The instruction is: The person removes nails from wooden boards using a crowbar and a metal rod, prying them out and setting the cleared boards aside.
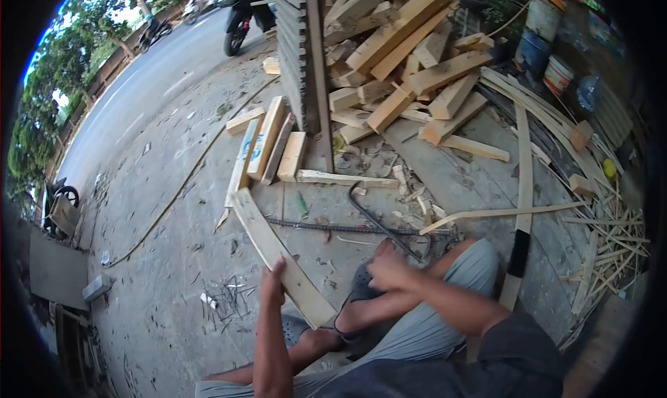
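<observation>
My left hand [273, 281] grips the near edge of a pale, flat wooden plank [281, 252]. The plank slants from the stacked wood down toward my feet. Beside my dark clog [361, 283], my right hand [389, 267] is closed, its fingers curled and partly hidden. Whatever it may hold cannot be made out. A bent dark metal bar [372, 217] lies right by that hand, crossing a ribbed steel rod [319, 226] on the ground.
Short wooden beams [267, 137] lie ahead, near a corrugated metal sheet [293, 57] and a post. A large lumber pile [417, 57] rises behind. Thin wood strips [611, 252] and buckets [558, 75] are at right, scattered nails [224, 304] at left. A road [167, 71] runs beyond.
</observation>
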Action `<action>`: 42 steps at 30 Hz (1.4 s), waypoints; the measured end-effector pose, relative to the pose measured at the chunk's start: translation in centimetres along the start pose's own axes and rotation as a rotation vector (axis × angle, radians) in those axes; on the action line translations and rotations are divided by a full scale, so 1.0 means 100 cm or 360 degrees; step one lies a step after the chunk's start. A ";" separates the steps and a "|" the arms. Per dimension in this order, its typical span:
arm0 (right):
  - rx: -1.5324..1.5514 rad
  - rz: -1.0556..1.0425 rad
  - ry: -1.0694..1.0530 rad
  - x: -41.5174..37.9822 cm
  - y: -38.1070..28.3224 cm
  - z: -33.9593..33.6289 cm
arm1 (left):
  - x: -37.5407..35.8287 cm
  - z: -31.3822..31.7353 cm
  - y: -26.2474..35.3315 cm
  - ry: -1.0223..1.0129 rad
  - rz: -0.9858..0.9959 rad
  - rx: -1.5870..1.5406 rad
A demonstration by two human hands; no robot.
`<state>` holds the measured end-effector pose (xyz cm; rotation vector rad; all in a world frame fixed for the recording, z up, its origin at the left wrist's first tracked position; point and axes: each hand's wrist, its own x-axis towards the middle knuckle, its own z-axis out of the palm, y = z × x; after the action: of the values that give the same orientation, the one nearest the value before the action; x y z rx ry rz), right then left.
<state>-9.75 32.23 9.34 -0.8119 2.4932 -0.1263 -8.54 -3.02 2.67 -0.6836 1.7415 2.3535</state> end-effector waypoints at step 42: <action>0.0064 0.0957 -0.0473 0.080 0.115 0.097 | -0.050 0.041 -0.134 0.1117 -0.0420 0.1690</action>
<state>-16.44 37.69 -5.29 -0.0335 2.3256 0.1443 -0.29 5.90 -5.94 -1.4223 2.5239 0.7613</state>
